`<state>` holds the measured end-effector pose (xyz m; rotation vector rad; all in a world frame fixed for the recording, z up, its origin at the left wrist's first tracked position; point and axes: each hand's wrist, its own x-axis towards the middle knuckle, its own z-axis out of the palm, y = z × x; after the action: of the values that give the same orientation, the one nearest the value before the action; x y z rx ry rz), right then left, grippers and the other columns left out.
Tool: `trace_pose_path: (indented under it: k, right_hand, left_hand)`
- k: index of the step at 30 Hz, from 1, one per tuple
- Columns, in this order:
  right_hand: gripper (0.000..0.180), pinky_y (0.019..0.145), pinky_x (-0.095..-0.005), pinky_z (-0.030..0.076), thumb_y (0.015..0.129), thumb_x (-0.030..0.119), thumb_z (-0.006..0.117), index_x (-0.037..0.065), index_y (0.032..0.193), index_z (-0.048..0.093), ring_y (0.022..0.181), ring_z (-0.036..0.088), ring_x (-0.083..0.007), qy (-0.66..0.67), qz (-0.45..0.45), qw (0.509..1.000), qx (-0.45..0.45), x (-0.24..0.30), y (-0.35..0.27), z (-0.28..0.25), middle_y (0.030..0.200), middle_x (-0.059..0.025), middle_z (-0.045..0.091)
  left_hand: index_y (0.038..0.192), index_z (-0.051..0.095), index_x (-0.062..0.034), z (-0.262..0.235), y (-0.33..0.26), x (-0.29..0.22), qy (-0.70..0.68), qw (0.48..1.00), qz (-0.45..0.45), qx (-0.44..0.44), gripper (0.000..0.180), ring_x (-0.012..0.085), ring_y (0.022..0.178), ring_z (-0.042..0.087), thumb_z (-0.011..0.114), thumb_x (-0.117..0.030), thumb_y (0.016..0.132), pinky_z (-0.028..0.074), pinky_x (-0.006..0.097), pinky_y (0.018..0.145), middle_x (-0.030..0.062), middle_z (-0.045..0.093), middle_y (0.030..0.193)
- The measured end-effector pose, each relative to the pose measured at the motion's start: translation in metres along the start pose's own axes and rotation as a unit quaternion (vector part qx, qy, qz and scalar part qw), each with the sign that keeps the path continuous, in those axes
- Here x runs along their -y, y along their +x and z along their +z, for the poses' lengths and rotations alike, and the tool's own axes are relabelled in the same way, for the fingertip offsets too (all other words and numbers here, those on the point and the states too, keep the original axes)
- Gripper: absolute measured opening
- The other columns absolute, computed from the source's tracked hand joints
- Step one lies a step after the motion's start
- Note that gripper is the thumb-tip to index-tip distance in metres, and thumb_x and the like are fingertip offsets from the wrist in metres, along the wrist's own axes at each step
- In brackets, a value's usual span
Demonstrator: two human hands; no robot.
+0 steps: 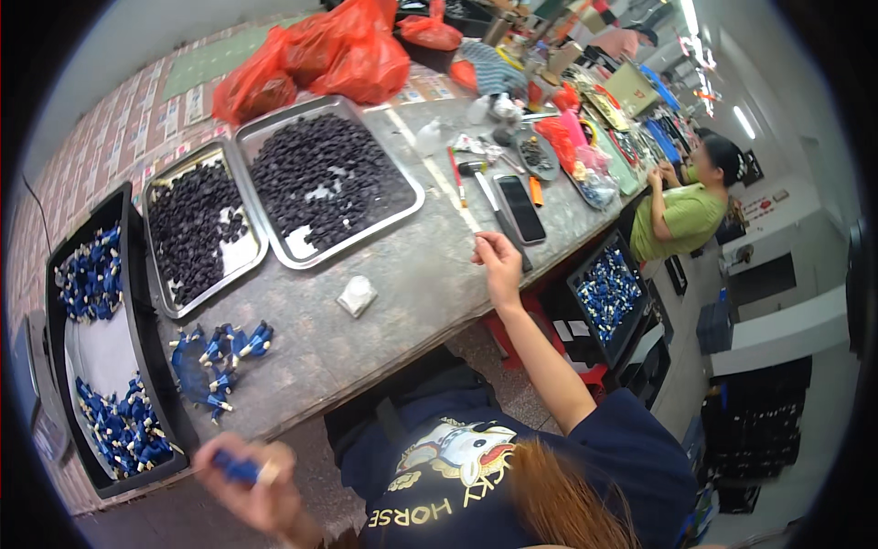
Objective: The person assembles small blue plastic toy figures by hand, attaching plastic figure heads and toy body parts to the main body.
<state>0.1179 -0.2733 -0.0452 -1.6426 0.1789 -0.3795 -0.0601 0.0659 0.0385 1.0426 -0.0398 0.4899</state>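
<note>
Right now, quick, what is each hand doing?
Left hand: closed around a small blue part, blurred.
Right hand: raised above the table, fingertips pinched together; whether it holds anything cannot be told.

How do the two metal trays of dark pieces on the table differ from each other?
The near metal tray is narrower; the far metal tray is wider. The near tray's dark pieces lie toward the far end and leave bare metal at the near end, while the far tray's dark pieces spread over most of it, with small gaps. Both are shallow, rectangular and silver.
</note>
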Motion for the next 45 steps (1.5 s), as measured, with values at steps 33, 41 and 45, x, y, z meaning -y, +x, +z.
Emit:
trace_pose_path:
  k: [33,41,45]
  right_hand:
    - [0.012,0.062,-0.0211,0.041,0.079,0.007,0.052,-0.001,0.089,0.054,0.065,0.052,-0.0095,0.086,0.128,0.969,0.194,0.027,-0.013,0.049,0.072,-0.0035,0.055]
    - [0.014,0.065,-0.0244,0.043,0.081,0.004,0.048,-0.001,0.094,0.052,0.069,0.053,-0.0131,0.092,0.149,0.951,0.255,0.051,-0.011,0.045,0.077,-0.0069,0.056]
    - [0.013,0.065,-0.024,0.042,0.08,0.004,0.05,-0.001,0.092,0.052,0.069,0.054,-0.0129,0.066,0.172,0.933,0.309,0.052,-0.005,0.056,0.076,-0.0067,0.056]
  left_hand:
    - [0.119,0.034,-0.0058,0.011,0.019,0.116,-0.245,0.901,-0.342,-0.109,0.045,0.0107,0.078,0.048,0.055,-0.009,0.079,0.039,0.023,0.068,0.0047,0.049,0.09]
    - [0.117,0.037,-0.0048,0.013,0.026,0.127,-0.111,0.943,-0.308,-0.066,0.039,0.0073,0.087,0.045,0.052,-0.011,0.081,0.037,0.021,0.073,0.0024,0.048,0.098]
    - [0.111,0.04,-0.0038,0.013,0.029,0.126,-0.112,0.944,-0.304,-0.061,0.034,0.0069,0.087,0.045,0.053,-0.012,0.08,0.037,0.021,0.074,0.0017,0.048,0.099]
